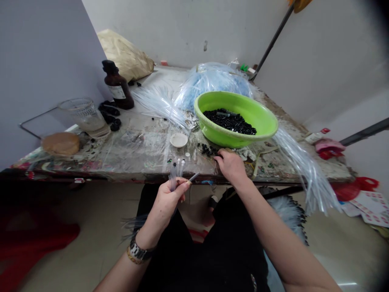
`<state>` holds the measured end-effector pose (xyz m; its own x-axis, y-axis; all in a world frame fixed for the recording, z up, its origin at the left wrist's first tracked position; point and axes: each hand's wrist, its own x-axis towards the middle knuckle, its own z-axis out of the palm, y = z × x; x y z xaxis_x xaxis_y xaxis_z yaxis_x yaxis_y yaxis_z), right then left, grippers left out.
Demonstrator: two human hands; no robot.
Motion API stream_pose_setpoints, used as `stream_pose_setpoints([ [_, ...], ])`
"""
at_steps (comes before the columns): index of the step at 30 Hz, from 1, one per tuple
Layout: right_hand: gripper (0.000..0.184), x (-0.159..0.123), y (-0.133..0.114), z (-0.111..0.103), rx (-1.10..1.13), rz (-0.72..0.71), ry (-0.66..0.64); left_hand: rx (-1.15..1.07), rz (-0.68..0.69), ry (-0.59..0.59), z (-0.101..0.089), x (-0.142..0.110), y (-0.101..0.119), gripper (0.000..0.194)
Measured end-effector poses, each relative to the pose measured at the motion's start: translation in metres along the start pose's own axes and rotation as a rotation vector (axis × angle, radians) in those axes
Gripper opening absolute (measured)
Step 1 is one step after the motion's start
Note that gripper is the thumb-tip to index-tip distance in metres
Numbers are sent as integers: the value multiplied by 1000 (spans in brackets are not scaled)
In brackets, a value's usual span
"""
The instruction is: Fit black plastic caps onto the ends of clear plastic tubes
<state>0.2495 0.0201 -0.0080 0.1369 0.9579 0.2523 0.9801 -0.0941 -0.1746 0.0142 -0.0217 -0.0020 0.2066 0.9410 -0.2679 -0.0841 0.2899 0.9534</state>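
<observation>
Standing near the left edge of the table point(138, 142), a glass point(91, 121) and a brown bottle point(120, 91) seem set aside from the hands. The left hand point(168, 196) is clamped round thin clear tubes point(174, 173) by the front edge, apparently so most tips stand upright and exposed. Black pieces point(208, 149) lie loose near that edge, presumably for easy reach; the right hand point(232, 164) has its fingertips there, though whether they pinch one I cannot tell. Behind, a green basin point(263, 121) contains more; clear tubing point(310, 174) overhangs near the front-right corner.

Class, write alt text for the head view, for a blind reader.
A person's left hand holds thin clear tubes; the right hand is at small black pieces beside a green basin of more, on a cluttered table.
</observation>
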Motion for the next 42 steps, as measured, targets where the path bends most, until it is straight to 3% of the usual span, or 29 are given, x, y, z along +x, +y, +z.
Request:
stream_pose_setpoints([
  [11, 10, -11, 0, -4, 459, -17, 38, -50, 10, 20, -3, 5, -3, 29],
  [18, 11, -9, -2, -4, 455, 21, -8, -142, 56, 47, -9, 2, 3, 33],
  [22, 9, -5, -8, -5, 562, 50, -13, -143, 102, 81, -12, 3, 3, 32],
  [32, 8, 32, -48, -8, 817, -39, -19, -171, 90, 139, -16, 6, -5, 29],
  [42, 11, 71, -72, 6, 650, -198, 31, -149, 102, 167, -22, 4, -2, 26],
])
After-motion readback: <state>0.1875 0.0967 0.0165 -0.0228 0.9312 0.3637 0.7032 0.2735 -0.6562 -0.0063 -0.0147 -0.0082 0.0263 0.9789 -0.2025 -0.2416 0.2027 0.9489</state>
